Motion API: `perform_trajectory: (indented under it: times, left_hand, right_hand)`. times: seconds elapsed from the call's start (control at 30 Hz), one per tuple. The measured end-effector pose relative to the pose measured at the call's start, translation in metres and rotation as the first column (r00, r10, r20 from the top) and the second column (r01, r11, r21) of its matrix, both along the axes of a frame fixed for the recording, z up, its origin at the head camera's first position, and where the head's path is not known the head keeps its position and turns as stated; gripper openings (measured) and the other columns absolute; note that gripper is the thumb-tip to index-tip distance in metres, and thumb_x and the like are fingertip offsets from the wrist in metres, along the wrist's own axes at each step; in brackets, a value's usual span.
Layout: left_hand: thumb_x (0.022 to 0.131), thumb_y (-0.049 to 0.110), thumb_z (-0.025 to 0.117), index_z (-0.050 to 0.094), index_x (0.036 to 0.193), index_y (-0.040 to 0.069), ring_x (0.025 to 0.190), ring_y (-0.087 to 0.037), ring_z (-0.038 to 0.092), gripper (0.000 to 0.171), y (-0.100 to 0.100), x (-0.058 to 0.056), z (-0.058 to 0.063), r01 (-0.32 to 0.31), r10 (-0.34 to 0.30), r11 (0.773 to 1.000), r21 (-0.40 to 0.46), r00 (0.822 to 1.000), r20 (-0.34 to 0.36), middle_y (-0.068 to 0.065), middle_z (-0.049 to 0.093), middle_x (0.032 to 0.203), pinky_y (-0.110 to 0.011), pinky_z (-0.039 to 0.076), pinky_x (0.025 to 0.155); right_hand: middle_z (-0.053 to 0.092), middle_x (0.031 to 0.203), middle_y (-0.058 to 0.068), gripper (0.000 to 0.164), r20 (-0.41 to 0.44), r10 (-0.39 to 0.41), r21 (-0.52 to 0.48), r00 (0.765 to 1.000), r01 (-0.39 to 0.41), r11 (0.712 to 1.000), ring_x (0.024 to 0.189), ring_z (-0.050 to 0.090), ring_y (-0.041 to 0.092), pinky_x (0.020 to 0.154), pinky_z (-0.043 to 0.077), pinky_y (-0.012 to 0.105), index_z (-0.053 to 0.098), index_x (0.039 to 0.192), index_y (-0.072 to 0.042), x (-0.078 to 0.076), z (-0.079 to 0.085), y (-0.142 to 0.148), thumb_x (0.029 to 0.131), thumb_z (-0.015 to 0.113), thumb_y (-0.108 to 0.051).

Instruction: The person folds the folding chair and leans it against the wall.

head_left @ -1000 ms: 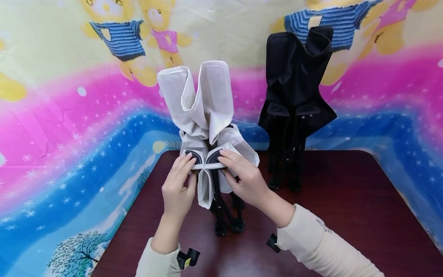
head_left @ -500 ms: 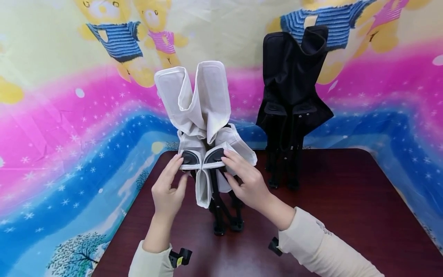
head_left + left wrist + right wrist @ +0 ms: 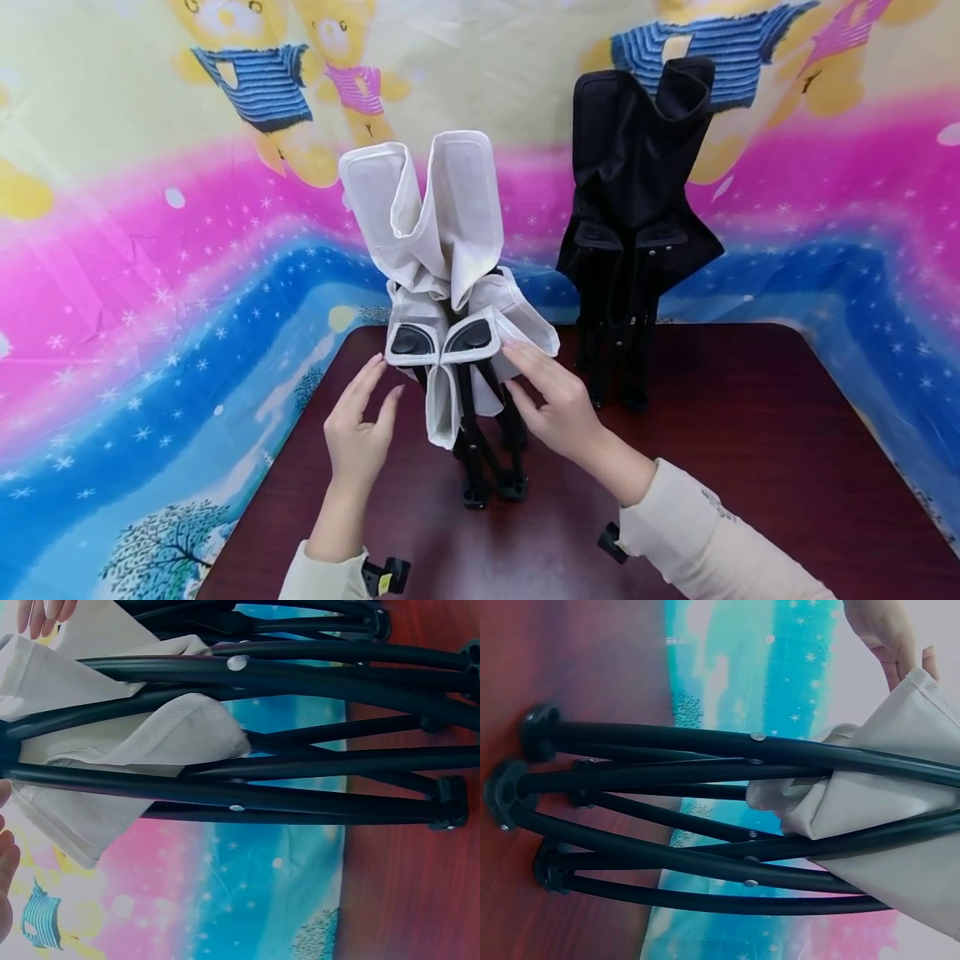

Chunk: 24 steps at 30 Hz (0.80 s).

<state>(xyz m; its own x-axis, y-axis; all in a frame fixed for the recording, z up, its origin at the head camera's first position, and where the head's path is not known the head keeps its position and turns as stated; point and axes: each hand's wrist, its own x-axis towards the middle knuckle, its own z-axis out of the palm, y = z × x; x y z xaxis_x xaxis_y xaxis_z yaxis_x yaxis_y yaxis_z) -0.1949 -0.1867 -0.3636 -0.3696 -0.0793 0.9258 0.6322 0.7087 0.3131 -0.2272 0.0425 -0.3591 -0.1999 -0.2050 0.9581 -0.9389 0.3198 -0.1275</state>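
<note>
A folded white camp chair [image 3: 465,217] with a black tube frame stands upright on the table in the head view. Black corner patches [image 3: 471,336] mark the front of its seat. My left hand [image 3: 356,437] is beside the seat's left corner, fingertips at its edge; whether they touch is unclear. On the opposite side, my right hand [image 3: 558,408] has extended fingers by the right corner, holding nothing visible. Both wrist views show the crossed legs [image 3: 315,682] bunched together. Fingers of the left hand [image 3: 885,634] appear near a fabric corner in the right wrist view.
A black folded camp chair [image 3: 637,167] stands behind and to the right. Both chairs are on a dark red-brown table [image 3: 735,467]. A colourful cloth backdrop [image 3: 247,292] with printed bears hangs behind the table.
Both hands have come off the black corner patches. The left has shifted left and down, the right slightly right and down. The white chair stays in place.
</note>
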Motion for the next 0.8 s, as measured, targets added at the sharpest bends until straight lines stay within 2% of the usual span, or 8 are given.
perform_trajectory:
  times: [0.07,0.17,0.5,0.8]
  left_hand:
    - [0.071,0.002,0.068,0.062,0.104,0.000,0.096,-0.023,0.056,0.034,0.000,0.001,-0.003,-0.002,0.002,1.000,-0.002,1.000,0.018,-0.009,0.060,0.107,-0.019,0.039,0.085]
    - [0.063,-0.008,0.070,0.063,0.103,0.000,0.096,-0.023,0.056,0.042,0.001,0.003,-0.007,-0.013,0.013,1.000,-0.007,0.999,0.034,-0.009,0.060,0.106,-0.018,0.039,0.085]
    - [0.063,-0.009,0.069,0.064,0.099,-0.002,0.094,-0.023,0.057,0.038,0.005,0.006,-0.020,0.000,0.000,1.000,-0.004,0.997,0.071,-0.011,0.061,0.104,-0.017,0.039,0.085]
    - [0.062,-0.008,0.070,0.064,0.101,0.000,0.095,-0.021,0.057,0.040,0.005,0.009,-0.034,-0.016,0.018,1.000,-0.027,0.995,0.103,-0.013,0.061,0.103,-0.015,0.038,0.085]
  right_hand:
    - [0.057,0.108,0.018,0.028,-0.015,0.000,-0.009,1.000,0.000,1.000,0.099,0.054,0.029,0.086,0.041,0.032,0.058,0.105,0.007,0.001,-0.001,0.001,0.085,0.051,-0.012]
    - [0.058,0.106,0.018,0.027,-0.018,0.001,-0.023,1.000,-0.001,1.000,0.098,0.055,0.029,0.086,0.041,0.032,0.059,0.102,0.007,0.004,-0.004,0.002,0.085,0.050,-0.012]
    - [0.059,0.104,0.017,0.024,-0.003,-0.004,-0.039,1.000,0.004,0.999,0.096,0.056,0.028,0.087,0.040,0.028,0.061,0.100,0.005,0.009,-0.018,0.008,0.085,0.053,-0.012]
    - [0.058,0.105,0.017,0.026,0.044,-0.008,-0.027,0.999,0.010,1.000,0.096,0.056,0.026,0.086,0.040,0.027,0.061,0.101,0.004,0.012,-0.032,0.012,0.086,0.052,-0.015]
